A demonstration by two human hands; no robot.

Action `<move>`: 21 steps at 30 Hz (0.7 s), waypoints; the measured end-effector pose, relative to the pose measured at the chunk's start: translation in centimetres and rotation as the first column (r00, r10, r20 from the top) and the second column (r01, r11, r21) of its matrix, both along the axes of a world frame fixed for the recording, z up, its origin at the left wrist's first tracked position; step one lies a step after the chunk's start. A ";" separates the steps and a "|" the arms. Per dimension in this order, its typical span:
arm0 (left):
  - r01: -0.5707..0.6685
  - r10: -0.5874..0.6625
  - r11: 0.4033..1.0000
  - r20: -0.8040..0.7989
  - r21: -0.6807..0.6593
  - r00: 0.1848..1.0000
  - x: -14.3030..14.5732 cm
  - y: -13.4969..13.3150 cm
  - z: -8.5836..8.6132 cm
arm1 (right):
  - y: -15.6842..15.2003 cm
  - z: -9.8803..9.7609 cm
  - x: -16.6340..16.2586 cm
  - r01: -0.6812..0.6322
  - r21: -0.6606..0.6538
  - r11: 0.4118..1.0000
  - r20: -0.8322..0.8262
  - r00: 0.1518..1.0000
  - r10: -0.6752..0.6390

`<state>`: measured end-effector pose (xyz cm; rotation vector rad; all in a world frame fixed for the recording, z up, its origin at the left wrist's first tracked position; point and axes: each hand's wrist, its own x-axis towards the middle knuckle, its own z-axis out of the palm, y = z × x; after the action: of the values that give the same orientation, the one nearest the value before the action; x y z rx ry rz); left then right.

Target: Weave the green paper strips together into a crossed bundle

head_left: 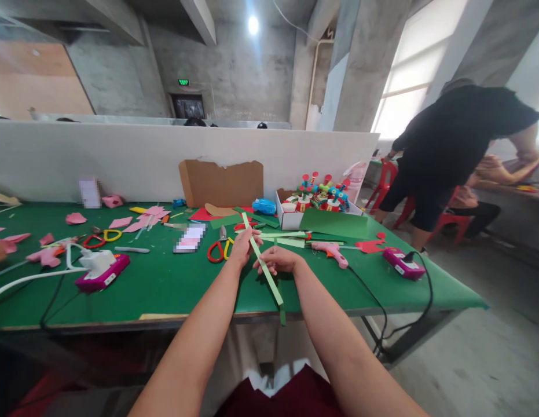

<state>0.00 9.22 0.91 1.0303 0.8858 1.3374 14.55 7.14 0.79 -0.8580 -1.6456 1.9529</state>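
A long light green paper strip (271,282) runs slantwise above the table's front edge, its lower end bent down and darker green. My left hand (242,246) grips the strip near its upper end, fingers closed round it. My right hand (281,259) is closed at the strip's middle, with curled fingers against it. Scissors (216,250) with red and yellow handles lie just left of my left hand. Beyond my hands are more light green strips (286,235) and green paper sheets (228,221). A pink glue gun (334,253) rests to the right.
On the green table (173,289) stand purple power strips, one left (103,272) and one right (403,263), with cables. A white box (290,219) holds colourful crafts. Pink paper pieces (147,220) lie left. A person (460,139) in black stands at right.
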 end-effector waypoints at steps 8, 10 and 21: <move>0.356 -0.379 0.922 -0.155 -0.154 0.913 0.1 -0.7 0.2 | 2.3 -0.6 -0.1 0.668 -0.009 0.744 -0.302 0.708 -0.639; 0.433 -0.472 0.878 -0.215 -0.204 0.855 0.2 -0.9 0.3 | 2.5 -0.6 0.0 0.704 -0.027 0.710 -0.353 0.658 -0.665; 0.343 -0.361 0.932 -0.219 -0.119 0.906 0.6 -0.7 -0.5 | 2.3 -1.3 0.2 0.662 0.106 0.742 -0.247 0.740 -0.626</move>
<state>0.61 8.52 0.45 1.2407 0.8703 0.8806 14.71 9.41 -0.49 -0.9630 -1.1640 1.3169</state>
